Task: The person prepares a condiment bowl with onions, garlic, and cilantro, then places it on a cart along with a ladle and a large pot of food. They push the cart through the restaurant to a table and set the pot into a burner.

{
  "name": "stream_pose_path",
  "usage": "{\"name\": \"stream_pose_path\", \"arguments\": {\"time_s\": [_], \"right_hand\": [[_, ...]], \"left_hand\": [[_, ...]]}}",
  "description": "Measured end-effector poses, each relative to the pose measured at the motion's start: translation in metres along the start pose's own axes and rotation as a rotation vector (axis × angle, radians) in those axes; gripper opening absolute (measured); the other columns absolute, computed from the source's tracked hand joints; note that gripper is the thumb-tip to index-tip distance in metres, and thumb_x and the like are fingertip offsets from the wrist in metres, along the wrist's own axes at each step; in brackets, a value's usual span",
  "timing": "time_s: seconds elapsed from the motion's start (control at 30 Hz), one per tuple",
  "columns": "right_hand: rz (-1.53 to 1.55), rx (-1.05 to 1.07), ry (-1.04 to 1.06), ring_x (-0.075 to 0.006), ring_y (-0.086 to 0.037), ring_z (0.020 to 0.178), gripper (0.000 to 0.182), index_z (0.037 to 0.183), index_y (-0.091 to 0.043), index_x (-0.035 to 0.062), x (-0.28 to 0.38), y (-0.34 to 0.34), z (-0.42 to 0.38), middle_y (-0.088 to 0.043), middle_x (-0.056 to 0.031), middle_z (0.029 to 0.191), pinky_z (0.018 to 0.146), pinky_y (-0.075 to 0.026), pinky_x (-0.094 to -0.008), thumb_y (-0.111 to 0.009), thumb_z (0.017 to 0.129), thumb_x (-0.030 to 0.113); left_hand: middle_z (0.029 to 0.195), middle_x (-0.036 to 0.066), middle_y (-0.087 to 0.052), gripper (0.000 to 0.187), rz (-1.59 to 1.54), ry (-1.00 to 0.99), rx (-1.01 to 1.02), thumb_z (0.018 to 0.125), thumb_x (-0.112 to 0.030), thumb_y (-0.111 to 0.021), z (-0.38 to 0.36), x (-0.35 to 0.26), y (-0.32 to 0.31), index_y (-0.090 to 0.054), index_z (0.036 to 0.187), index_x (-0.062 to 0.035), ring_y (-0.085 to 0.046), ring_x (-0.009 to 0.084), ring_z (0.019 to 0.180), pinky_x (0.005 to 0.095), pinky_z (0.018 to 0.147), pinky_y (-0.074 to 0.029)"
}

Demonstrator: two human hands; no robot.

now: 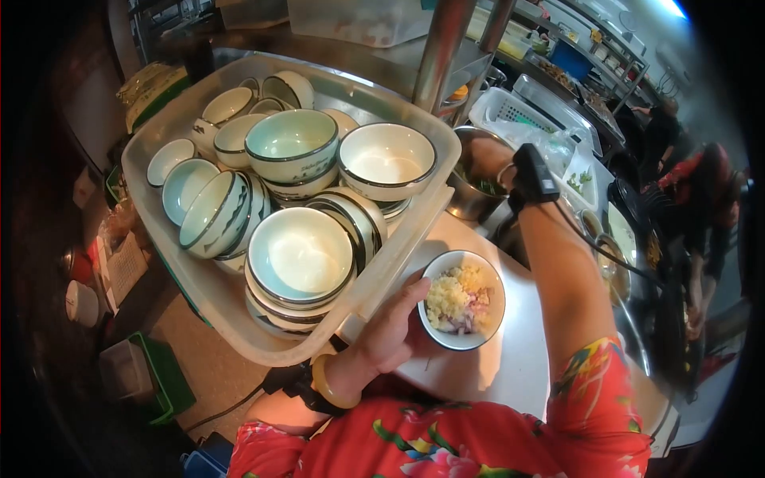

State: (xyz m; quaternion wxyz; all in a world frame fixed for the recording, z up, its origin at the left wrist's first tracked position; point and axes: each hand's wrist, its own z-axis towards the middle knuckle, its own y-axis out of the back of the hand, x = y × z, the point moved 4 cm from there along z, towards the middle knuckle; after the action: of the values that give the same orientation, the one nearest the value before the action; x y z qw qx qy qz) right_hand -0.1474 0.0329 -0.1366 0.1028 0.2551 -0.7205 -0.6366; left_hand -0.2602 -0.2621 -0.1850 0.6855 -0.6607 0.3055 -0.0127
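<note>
My left hand (388,328) grips a small dark-rimmed bowl (460,343) at its left side, thumb over the rim. Chopped garlic (446,293) and what looks like minced purple shallot (456,323) lie in the bowl. Up and to the right, my right hand (488,158) reaches down into a round metal pot (472,205). Something dark green shows inside that pot, beside the hand. The fingers of this hand are hidden, so I cannot see whether they hold anything.
A large plastic tub (382,301) of several stacked bowls (301,255) stands at left, beside the white counter (510,350). Metal posts (446,56) rise behind. A perforated basket (510,111) is at back right. A person (693,191) in red works at far right.
</note>
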Motion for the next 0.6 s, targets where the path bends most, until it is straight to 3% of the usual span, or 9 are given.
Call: {"name": "stream_pose_path", "arguments": {"time_s": [0.03, 0.13, 0.2, 0.27, 0.3, 0.43, 0.5, 0.53, 0.6], "right_hand": [[0.181, -0.084, 0.042, -0.0301, -0.062, 0.088, 0.024, 0.087, -0.068, 0.0064, -0.004, 0.013, -0.008, -0.065, -0.0162, 0.089, 0.079, -0.047, -0.0355, -0.068, 0.064, 0.014], [0.251, -0.228, -0.007, -0.0298, -0.062, 0.084, 0.026, 0.086, -0.068, 0.0042, -0.015, 0.026, -0.02, -0.065, -0.0162, 0.086, 0.075, -0.048, -0.0364, -0.071, 0.062, 0.013], [0.222, -0.22, 0.038, -0.03, -0.062, 0.083, 0.022, 0.084, -0.067, 0.0042, -0.021, 0.023, -0.028, -0.065, -0.0158, 0.084, 0.073, -0.048, -0.0357, -0.07, 0.064, 0.012], [0.41, -0.337, 0.05, -0.03, -0.062, 0.082, 0.02, 0.083, -0.065, 0.0038, -0.03, 0.031, -0.03, -0.065, -0.0155, 0.085, 0.073, -0.048, -0.0351, -0.069, 0.065, 0.012], [0.39, -0.317, 0.081, -0.0218, -0.059, 0.073, 0.019, 0.086, -0.06, 0.0021, -0.029, 0.029, -0.033, -0.063, -0.011, 0.079, 0.068, -0.047, -0.033, -0.067, 0.069, 0.007], [0.533, -0.27, 0.013, -0.017, -0.059, 0.073, 0.016, 0.087, -0.06, 0.0018, -0.041, 0.032, -0.046, -0.062, -0.0063, 0.08, 0.066, -0.048, -0.0294, -0.066, 0.073, 0.007], [0.952, -0.219, -0.083, -0.0161, -0.061, 0.07, 0.015, 0.087, -0.063, 0.0009, -0.046, 0.033, -0.053, -0.062, -0.0063, 0.078, 0.065, -0.05, -0.0252, -0.067, 0.076, 0.01], [0.954, -0.217, -0.085, -0.0161, -0.061, 0.07, 0.015, 0.087, -0.063, 0.0009, -0.044, 0.037, -0.06, -0.062, -0.0063, 0.078, 0.065, -0.05, -0.0252, -0.067, 0.076, 0.01], [1.278, -0.212, -0.03, -0.0115, -0.059, 0.068, 0.016, 0.092, -0.061, -0.0008, -0.038, 0.05, -0.084, -0.061, -0.0047, 0.08, 0.064, -0.05, -0.0207, -0.064, 0.08, 0.009]], "left_hand": [[0.124, 0.011, -0.048, 0.041, -0.049, 0.01, 0.022, 0.095, -0.026, -0.038, 0.0, -0.001, -0.002, -0.036, 0.13, -0.004, -0.049, 0.0207, 0.114, 0.0361, 0.096, -0.042], [0.123, 0.012, -0.049, 0.039, -0.086, 0.004, 0.05, 0.095, -0.026, -0.037, 0.002, 0.001, -0.002, -0.038, 0.128, -0.0041, -0.05, 0.0228, 0.113, 0.0387, 0.095, -0.042], [0.128, 0.014, -0.047, 0.048, -0.05, -0.019, 0.026, 0.094, -0.033, -0.039, 0.004, 0.003, 0.003, -0.036, 0.131, -0.0015, -0.048, 0.0272, 0.116, 0.043, 0.099, -0.038], [0.125, 0.013, -0.049, 0.044, -0.081, -0.006, 0.031, 0.094, -0.03, -0.039, 0.003, 0.002, 0.002, -0.038, 0.129, -0.0027, -0.049, 0.025, 0.114, 0.0413, 0.097, -0.04], [0.121, 0.012, -0.051, 0.039, -0.112, 0.002, 0.037, 0.095, -0.028, -0.038, 0.002, 0.001, 0.001, -0.04, 0.126, -0.0038, -0.051, 0.0228, 0.111, 0.0395, 0.095, -0.042], [0.121, 0.011, -0.052, 0.04, -0.142, 0.011, 0.029, 0.095, -0.029, -0.038, 0.003, 0.001, 0.0, -0.042, 0.126, -0.0044, -0.051, 0.0223, 0.111, 0.0386, 0.095, -0.042], [0.121, 0.009, -0.052, 0.041, -0.122, -0.018, 0.018, 0.095, -0.033, -0.039, 0.001, 0.001, 0.002, -0.043, 0.125, -0.005, -0.051, 0.0221, 0.111, 0.0382, 0.095, -0.042], [0.121, 0.009, -0.052, 0.041, -0.123, -0.015, 0.016, 0.095, -0.033, -0.039, 0.001, 0.001, 0.002, -0.043, 0.125, -0.005, -0.051, 0.0221, 0.111, 0.0382, 0.095, -0.042], [0.122, 0.008, -0.051, 0.044, -0.102, -0.052, -0.025, 0.095, -0.037, -0.039, 0.003, 0.001, 0.004, -0.043, 0.126, -0.0063, -0.051, 0.0213, 0.111, 0.0379, 0.095, -0.043]]}}
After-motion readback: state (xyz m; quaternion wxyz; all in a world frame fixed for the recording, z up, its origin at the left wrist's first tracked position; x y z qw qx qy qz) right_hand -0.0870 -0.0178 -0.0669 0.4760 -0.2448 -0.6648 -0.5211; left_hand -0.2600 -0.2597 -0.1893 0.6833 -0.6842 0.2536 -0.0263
